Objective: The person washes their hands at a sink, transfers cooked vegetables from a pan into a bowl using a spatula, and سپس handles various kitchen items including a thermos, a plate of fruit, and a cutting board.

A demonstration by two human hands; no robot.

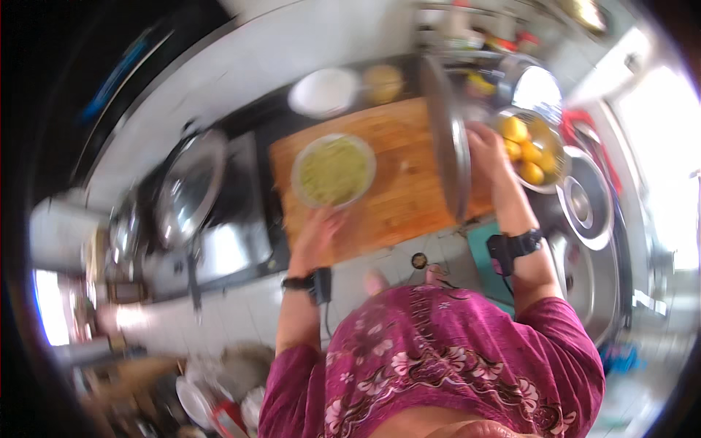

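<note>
A white-rimmed bowl (335, 171) of yellow-green food, perhaps shredded, stands on the wooden cutting board (397, 219). At its near rim are the fingertips of my left hand (323, 227); blur hides whether they grip it. Over the board's right part a large round metal lid or pan (452, 142) stands on edge, its face turned left. My right hand (487, 145) is at its right side and seems to hold it, with the fingers partly hidden. Each wrist wears a black strapped device.
Right of my right hand is a metal bowl (553, 142) with several yellow-orange round items, near nested basins (594, 191) and a sink (589, 290). Behind the board are a white plate (324, 92) and a yellowish container (383, 83). A lidded wok (191, 189) sits left on the stove.
</note>
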